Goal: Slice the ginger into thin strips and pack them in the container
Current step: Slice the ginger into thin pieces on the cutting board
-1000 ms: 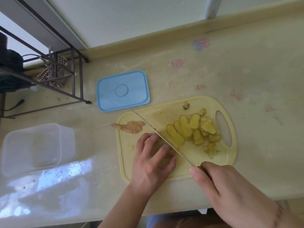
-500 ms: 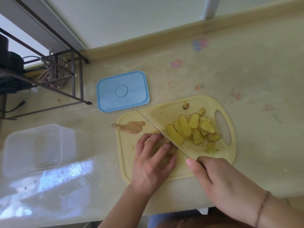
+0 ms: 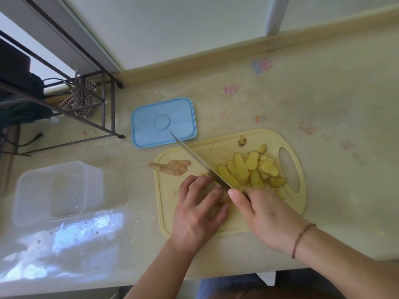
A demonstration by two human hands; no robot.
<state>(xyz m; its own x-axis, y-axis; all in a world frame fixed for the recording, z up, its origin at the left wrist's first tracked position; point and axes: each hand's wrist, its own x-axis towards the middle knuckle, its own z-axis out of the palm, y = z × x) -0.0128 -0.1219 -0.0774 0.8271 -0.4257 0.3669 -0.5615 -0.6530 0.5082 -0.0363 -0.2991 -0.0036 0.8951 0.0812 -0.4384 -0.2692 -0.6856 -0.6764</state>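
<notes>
so right now my left hand (image 3: 199, 209) is curled down over the ginger piece (image 3: 208, 176) on the yellow cutting board (image 3: 226, 225), fingers (image 3: 190, 186) bent and grasping it so it can't roll, and you can barely see the ginger under them. my right hand (image 3: 266, 219) is clenched round the knife handle with the thumb laid along the top, i'd guess for steering, and the knife (image 3: 199, 161) runs away from me with its tip out over the blue lid (image 3: 164, 121). the blade sits right against my left knuckles, which i reckon is the point: they act as the fence so each cut comes off thin. the cut slices (image 3: 248, 171) pile up on the blade's right side, near the board's handle hole, out of the way. a peel scrap (image 3: 170, 167) hangs over the board's left edge. the clear container (image 3: 51, 190) sits open on the bench (image 3: 334, 104) well off to the left, lid off already, so packing should be easy later. these are still flat slices, so i'd say strips come next.
</notes>
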